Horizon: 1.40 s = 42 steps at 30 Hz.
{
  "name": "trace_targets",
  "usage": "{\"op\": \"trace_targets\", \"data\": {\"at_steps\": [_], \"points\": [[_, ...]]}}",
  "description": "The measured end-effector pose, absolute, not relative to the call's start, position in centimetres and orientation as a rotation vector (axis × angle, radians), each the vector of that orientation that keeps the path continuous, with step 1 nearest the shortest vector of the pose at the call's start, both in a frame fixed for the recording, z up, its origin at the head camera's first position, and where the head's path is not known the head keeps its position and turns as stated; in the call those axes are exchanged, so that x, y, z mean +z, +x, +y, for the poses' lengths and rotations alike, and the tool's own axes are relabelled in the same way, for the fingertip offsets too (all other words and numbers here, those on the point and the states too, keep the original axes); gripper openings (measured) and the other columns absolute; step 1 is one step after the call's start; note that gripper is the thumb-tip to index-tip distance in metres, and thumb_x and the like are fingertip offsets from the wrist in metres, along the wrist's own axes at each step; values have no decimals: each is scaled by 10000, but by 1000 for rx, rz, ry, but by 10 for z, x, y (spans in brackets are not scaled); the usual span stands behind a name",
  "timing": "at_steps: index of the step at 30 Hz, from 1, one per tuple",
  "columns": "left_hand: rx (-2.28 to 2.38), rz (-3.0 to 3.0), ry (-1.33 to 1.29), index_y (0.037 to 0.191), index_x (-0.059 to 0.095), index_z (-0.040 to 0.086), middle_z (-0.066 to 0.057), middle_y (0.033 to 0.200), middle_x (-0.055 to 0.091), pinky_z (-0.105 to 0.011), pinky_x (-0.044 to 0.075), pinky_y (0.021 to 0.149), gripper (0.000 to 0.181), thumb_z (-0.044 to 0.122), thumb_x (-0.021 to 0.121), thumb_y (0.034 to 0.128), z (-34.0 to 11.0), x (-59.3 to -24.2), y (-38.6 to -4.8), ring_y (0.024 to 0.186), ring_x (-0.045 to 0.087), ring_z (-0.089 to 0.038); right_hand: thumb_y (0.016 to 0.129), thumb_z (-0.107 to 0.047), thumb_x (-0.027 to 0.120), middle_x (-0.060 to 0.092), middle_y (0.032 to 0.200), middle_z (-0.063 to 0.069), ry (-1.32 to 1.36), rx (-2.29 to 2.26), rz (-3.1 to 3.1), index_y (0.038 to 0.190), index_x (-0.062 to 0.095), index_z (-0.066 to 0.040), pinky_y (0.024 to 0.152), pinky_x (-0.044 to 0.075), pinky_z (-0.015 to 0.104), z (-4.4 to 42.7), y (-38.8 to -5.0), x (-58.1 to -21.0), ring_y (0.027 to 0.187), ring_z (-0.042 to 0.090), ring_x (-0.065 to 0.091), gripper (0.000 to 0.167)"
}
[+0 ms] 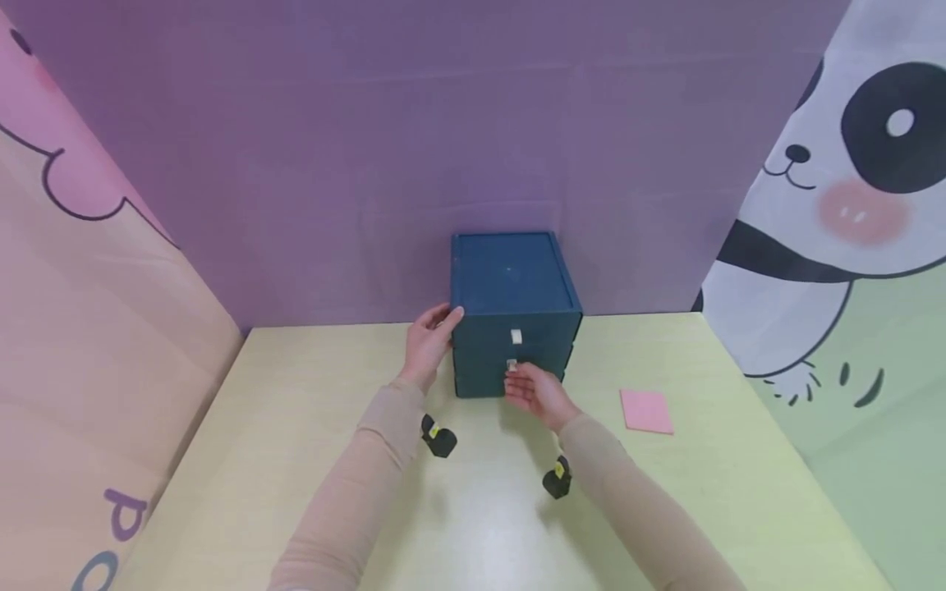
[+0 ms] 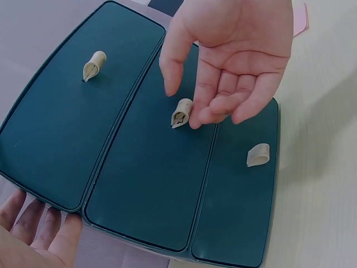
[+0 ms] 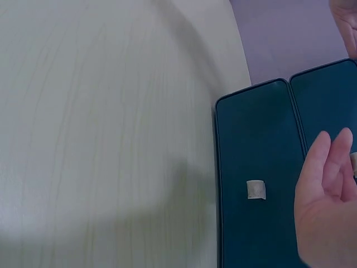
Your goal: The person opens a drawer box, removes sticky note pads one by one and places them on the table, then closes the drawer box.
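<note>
A dark teal drawer cabinet [image 1: 515, 275] stands on the table against the purple backdrop. Its front has three drawer faces, all flush, each with a pale loop pull. My left hand [image 1: 429, 341] rests against the cabinet's left side, thumb near the upper front corner and fingers along the side. At the middle loop pull [image 2: 182, 113], my right hand [image 2: 234, 61] has a fingertip touching or just beside the loop, its other fingers loosely bent and the thumb apart. The top pull [image 2: 95, 65] and bottom pull [image 2: 258, 155] are untouched.
A pink square pad [image 1: 646, 411] lies on the pale table [image 1: 488, 525] to the right of the cabinet. Black wrist-worn devices [image 1: 439, 440] show beside both forearms. Printed cloth walls, one with a panda [image 1: 805, 320], enclose the table's sides.
</note>
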<state>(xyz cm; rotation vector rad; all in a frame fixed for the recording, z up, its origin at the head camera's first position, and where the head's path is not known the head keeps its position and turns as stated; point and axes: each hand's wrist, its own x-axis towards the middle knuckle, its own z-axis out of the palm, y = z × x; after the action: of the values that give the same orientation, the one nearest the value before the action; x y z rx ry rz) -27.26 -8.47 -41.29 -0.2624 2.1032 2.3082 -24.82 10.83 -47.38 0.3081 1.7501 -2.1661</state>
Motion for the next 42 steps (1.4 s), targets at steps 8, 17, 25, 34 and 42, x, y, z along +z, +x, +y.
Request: {"op": "trace_targets", "data": {"at_steps": [8,17,25,34,42], "points": [[2329,2098,-229,1350,516,121,-66,1370,527,-449,420,1043,539,361,653,888,-84,-408,-277,1263,488,-229,949,-234,576,619,755,7,486,-2184,1848,1050,591,42,736,565,248,102,-257,-468,707,93,614,295],[2344,2105,-244,1340,526,121,-66,1358,535,-446,422,1041,522,349,656,888,-87,-408,-278,1251,496,-228,946,-182,560,619,756,13,505,-2134,1898,1102,583,76,717,565,248,94,-264,-468,759,124,622,303],[2327,2168,-226,1320,543,91,-95,1344,551,-446,469,981,570,407,672,863,-84,-413,-271,1215,524,-250,970,-173,509,625,764,31,480,-2089,1958,1129,572,118,734,574,276,94,-257,-477,762,145,624,338],[2327,2118,-232,1337,528,92,-90,1369,532,-455,451,1003,528,333,661,887,-84,-415,-275,1233,510,-250,963,-182,508,618,739,26,437,-2046,2052,1087,595,124,741,578,307,93,-253,-474,692,120,619,342],[2353,2104,-235,1338,526,80,-103,1370,529,-470,438,1015,528,324,659,889,-85,-416,-274,1242,505,-260,966,-192,495,627,744,25,415,-1970,2150,1066,619,111,745,577,317,91,-251,-476,700,136,639,343]]}}
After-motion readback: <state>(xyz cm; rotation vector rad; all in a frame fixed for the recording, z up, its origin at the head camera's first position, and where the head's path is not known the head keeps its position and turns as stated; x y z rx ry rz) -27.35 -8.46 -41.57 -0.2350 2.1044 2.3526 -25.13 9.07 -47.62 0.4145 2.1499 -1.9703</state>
